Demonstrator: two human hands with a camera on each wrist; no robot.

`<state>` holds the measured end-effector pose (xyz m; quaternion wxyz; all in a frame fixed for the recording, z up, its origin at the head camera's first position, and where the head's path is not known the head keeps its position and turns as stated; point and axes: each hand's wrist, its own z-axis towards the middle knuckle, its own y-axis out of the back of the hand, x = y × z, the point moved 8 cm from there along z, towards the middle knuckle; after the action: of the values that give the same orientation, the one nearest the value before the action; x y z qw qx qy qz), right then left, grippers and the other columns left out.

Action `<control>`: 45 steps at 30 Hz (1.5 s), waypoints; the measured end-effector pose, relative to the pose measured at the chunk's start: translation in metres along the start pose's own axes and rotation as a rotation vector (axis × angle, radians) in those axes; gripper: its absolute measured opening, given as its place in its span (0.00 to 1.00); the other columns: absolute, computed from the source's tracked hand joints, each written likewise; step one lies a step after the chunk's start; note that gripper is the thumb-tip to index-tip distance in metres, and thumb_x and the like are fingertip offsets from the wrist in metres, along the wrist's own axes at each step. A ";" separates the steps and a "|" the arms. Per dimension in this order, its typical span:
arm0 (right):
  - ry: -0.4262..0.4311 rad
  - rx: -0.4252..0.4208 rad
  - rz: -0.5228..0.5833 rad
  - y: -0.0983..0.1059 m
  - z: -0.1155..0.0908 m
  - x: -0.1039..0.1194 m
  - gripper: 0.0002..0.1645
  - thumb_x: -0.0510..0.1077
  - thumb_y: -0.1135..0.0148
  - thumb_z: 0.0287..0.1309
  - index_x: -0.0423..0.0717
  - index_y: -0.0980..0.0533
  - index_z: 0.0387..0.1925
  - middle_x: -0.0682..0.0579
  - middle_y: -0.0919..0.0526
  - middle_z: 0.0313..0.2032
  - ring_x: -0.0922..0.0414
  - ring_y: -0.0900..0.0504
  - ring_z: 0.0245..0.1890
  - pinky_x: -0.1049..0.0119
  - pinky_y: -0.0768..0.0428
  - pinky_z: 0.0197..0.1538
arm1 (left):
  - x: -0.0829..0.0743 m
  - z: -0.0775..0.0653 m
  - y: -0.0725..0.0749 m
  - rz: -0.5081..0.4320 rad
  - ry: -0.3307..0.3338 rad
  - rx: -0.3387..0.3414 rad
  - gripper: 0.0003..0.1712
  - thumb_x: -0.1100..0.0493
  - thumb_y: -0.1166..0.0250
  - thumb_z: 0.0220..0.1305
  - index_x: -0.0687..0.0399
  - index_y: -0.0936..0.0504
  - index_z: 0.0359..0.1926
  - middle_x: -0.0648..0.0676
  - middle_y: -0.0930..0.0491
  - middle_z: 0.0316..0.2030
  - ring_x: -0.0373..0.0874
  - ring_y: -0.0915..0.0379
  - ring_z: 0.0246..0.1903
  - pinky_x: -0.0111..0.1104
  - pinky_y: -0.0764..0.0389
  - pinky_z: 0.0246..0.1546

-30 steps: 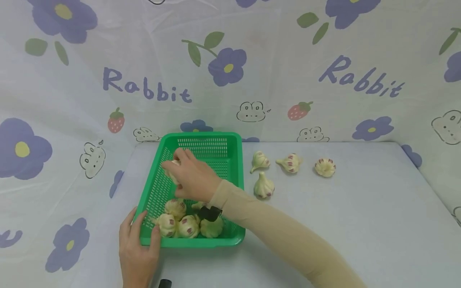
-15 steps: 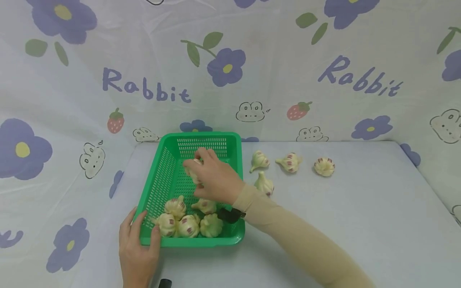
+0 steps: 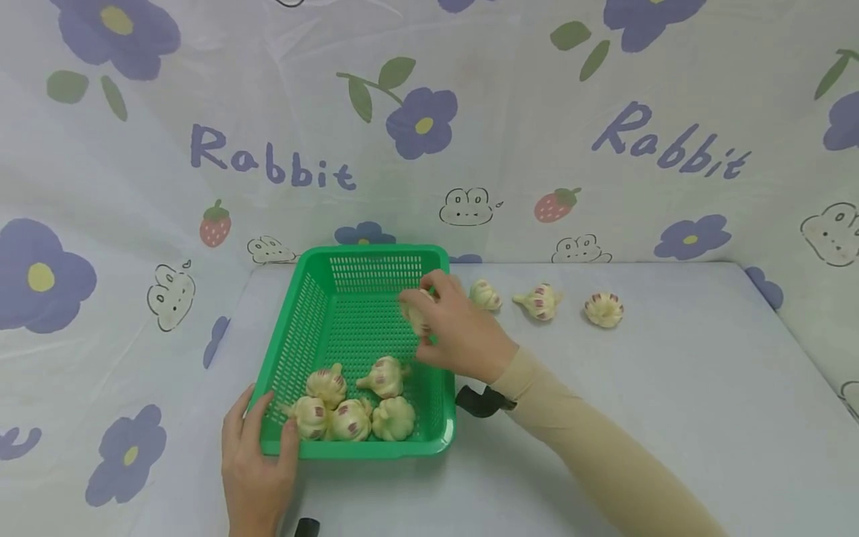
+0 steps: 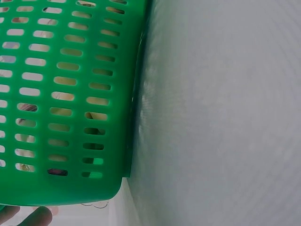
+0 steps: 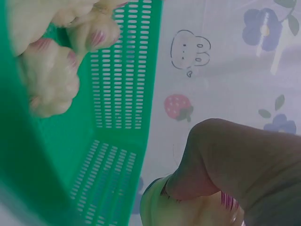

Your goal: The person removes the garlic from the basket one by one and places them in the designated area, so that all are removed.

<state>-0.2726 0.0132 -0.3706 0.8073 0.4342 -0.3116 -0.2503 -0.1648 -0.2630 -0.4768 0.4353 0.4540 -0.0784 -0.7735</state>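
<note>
My right hand [image 3: 463, 324] pinches a garlic bulb [image 3: 417, 313] over the right side of the green basket [image 3: 443, 418]. Seen from the right wrist, the thumb presses on the held bulb's pale, purple-streaked skin [image 5: 188, 212]. At the basket's front left corner, my left hand [image 3: 258, 462] grips the rim, thumb inside and fingers along the outer wall. Several garlic bulbs lie in the front part of the basket, among them one [image 3: 385, 377] with its stem pointing left. The left wrist view shows the slotted basket wall [image 4: 70, 103] with fingertips [image 4: 37, 217] at its lower edge.
On the white table [image 3: 671, 418], right of the basket, lie a garlic bulb [image 3: 485, 295] partly behind my right hand, a second bulb [image 3: 539, 302] and a third [image 3: 604, 309] farther right. A patterned cloth [image 3: 510, 97] hangs behind the table.
My right hand has moved right across the basket with the garlic bulb, from its left side to near its right rim. The left hand and basket have stayed in place.
</note>
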 end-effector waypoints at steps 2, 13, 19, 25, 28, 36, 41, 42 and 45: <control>-0.005 -0.008 0.004 0.003 -0.005 -0.005 0.37 0.34 0.30 0.44 0.50 0.24 0.61 0.43 0.28 0.53 0.53 0.27 0.44 0.72 0.27 0.24 | 0.000 0.000 0.000 0.002 0.000 -0.003 0.26 0.59 0.31 0.65 0.60 0.20 0.63 0.62 0.28 0.70 0.61 0.32 0.68 0.64 0.28 0.59; -0.087 -0.056 -0.026 0.020 -0.035 -0.039 0.35 0.34 0.31 0.44 0.47 0.23 0.59 0.42 0.27 0.52 0.46 0.28 0.51 0.62 0.22 0.36 | 0.000 0.000 0.000 -0.006 0.006 -0.003 0.26 0.60 0.31 0.65 0.61 0.20 0.63 0.63 0.28 0.69 0.62 0.32 0.68 0.64 0.28 0.59; -0.150 -0.056 -0.037 0.033 -0.052 -0.057 0.36 0.36 0.30 0.47 0.46 0.25 0.62 0.41 0.27 0.55 0.47 0.28 0.50 0.61 0.22 0.34 | 0.000 0.001 0.000 -0.003 0.010 -0.001 0.26 0.60 0.31 0.65 0.61 0.20 0.63 0.63 0.27 0.69 0.62 0.32 0.68 0.64 0.28 0.60; -0.173 -0.072 -0.062 0.046 -0.066 -0.072 0.37 0.37 0.28 0.48 0.46 0.25 0.63 0.40 0.28 0.55 0.45 0.27 0.50 0.61 0.22 0.32 | 0.000 0.001 0.001 -0.005 0.000 -0.005 0.26 0.60 0.31 0.64 0.61 0.19 0.63 0.62 0.27 0.69 0.62 0.31 0.68 0.64 0.28 0.59; -0.175 -0.085 -0.071 0.051 -0.072 -0.078 0.36 0.35 0.29 0.47 0.45 0.25 0.61 0.39 0.28 0.54 0.44 0.27 0.49 0.58 0.21 0.36 | 0.000 0.000 0.000 -0.005 -0.003 -0.005 0.26 0.60 0.30 0.64 0.60 0.19 0.63 0.62 0.27 0.70 0.61 0.31 0.68 0.62 0.28 0.61; -0.184 -0.110 -0.087 0.059 -0.088 -0.090 0.34 0.32 0.32 0.44 0.43 0.24 0.59 0.36 0.27 0.51 0.42 0.26 0.47 0.53 0.21 0.40 | 0.001 -0.001 0.000 -0.004 -0.009 -0.011 0.27 0.59 0.30 0.64 0.59 0.19 0.63 0.61 0.27 0.70 0.60 0.31 0.68 0.58 0.28 0.63; -0.197 -0.108 -0.113 0.060 -0.094 -0.096 0.34 0.33 0.32 0.44 0.43 0.24 0.59 0.37 0.26 0.50 0.43 0.27 0.46 0.53 0.21 0.40 | 0.001 -0.001 0.000 -0.006 -0.006 -0.009 0.27 0.59 0.30 0.64 0.59 0.19 0.63 0.60 0.27 0.70 0.60 0.31 0.68 0.54 0.28 0.66; -0.202 -0.104 -0.115 0.060 -0.095 -0.096 0.34 0.33 0.32 0.44 0.42 0.24 0.59 0.37 0.26 0.50 0.43 0.27 0.47 0.53 0.21 0.40 | 0.001 -0.001 0.000 -0.006 -0.006 -0.009 0.27 0.59 0.30 0.64 0.59 0.19 0.63 0.60 0.27 0.70 0.60 0.31 0.68 0.54 0.28 0.66; -0.225 -0.090 -0.115 0.058 -0.098 -0.100 0.34 0.34 0.32 0.44 0.43 0.24 0.59 0.37 0.26 0.50 0.43 0.26 0.47 0.52 0.20 0.40 | 0.001 -0.001 0.000 -0.009 -0.004 -0.009 0.27 0.59 0.30 0.64 0.59 0.19 0.63 0.60 0.27 0.70 0.60 0.31 0.68 0.54 0.28 0.65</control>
<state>-0.2621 0.1630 -0.3914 0.7701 0.3840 -0.3631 -0.3571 -0.1639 -0.2637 -0.4778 0.4338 0.4507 -0.0738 -0.7767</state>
